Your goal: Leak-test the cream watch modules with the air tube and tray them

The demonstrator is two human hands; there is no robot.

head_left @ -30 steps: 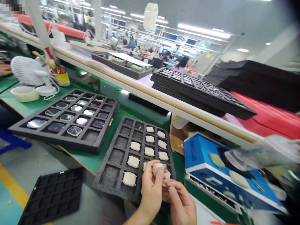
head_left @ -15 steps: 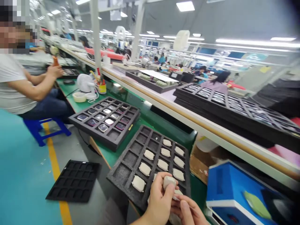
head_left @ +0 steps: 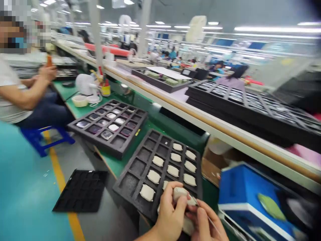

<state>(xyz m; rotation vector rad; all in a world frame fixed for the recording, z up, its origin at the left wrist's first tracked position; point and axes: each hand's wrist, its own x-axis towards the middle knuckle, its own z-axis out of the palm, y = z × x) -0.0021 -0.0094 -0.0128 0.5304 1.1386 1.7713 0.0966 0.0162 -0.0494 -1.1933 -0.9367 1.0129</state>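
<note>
The left hand is closed round a small pale piece, thumb pressed along its near side. Right up against it, the right hand pinches a thin rod; the tip is at the piece's edge, too blurred for me to say whether it touches. Another pale shape shows under the fingers, mostly hidden.

All this happens over the near corner of a dark tray, and the hands block my view of that corner. More pale blocks sit in its pockets, in three of the four columns.

Off to the right, close by the right hand, a blue box hems in that side, a green pad on it. A carton is wedged behind, beneath a long shelf that cuts across the back of the bench and carries a stack of black trays.

To the left there's a second tray of glossy pieces, then a tape roll, a fan and a pen cup. A black tray is down below, by the yellow floor line. Further along, a co-worker sits on a blue stool.
</note>
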